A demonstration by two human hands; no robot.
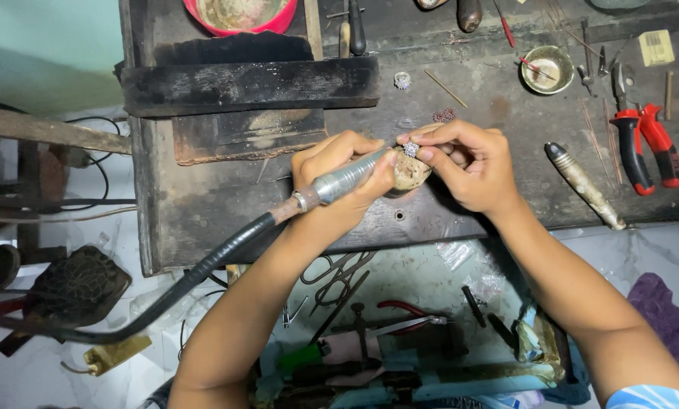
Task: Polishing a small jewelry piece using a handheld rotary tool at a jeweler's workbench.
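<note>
At the near edge of the workbench, the left hand grips a rotary tool (hose trailing left); the right hand pinches a small sparkly piece, perhaps a ring, against a wooden peg.

A dark, scarred wooden counter fills the upper view, with a thick blackened wooden block resting on it. Below lies a pale, speckled stone floor. At upper left a pale green wall shows. The light is even and soft.
</note>
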